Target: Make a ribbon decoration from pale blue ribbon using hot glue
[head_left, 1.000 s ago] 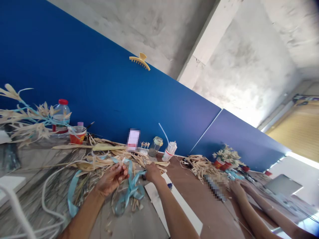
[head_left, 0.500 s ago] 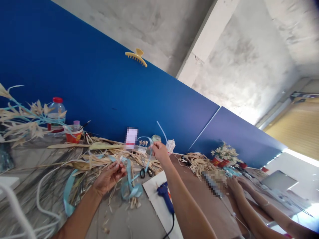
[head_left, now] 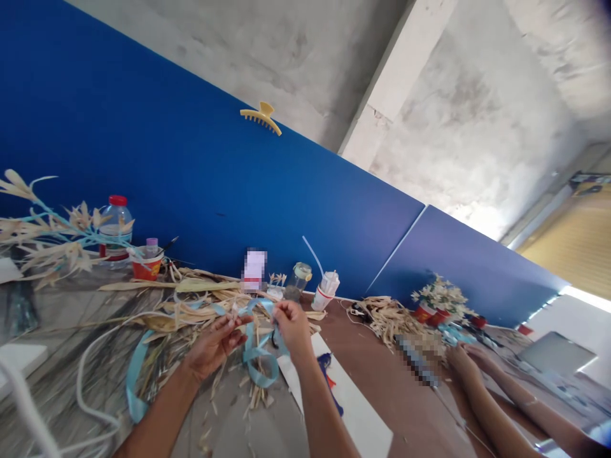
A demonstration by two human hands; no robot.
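My left hand (head_left: pixel 214 348) is closed in a pinch on a small pale dried-husk piece (head_left: pixel 234 310), whose lower part its fingers hide. A light blue ribbon (head_left: pixel 261 305) spans the gap between my hands, and my right hand (head_left: pixel 292 326) pinches it. Below them, a loose loop of the same blue ribbon (head_left: pixel 262 372) hangs over dried stalk ends on the table. My right forearm partly covers a blue glue gun (head_left: pixel 325 366), which lies on a white board (head_left: pixel 358 413).
Dried husks (head_left: pixel 205 286) lie in a heap behind my hands. Along the blue partition (head_left: pixel 191 172) stand a red-capped bottle (head_left: pixel 117 229), a red cup (head_left: pixel 147 266), a glass jar (head_left: pixel 298 280) and a white cup (head_left: pixel 324 296). At right are another person's hands (head_left: pixel 463 356).
My right hand has come down and a little left, closer to my left hand, bringing the ribbon with it. My left hand stays pinched. The whole view has shifted slightly.
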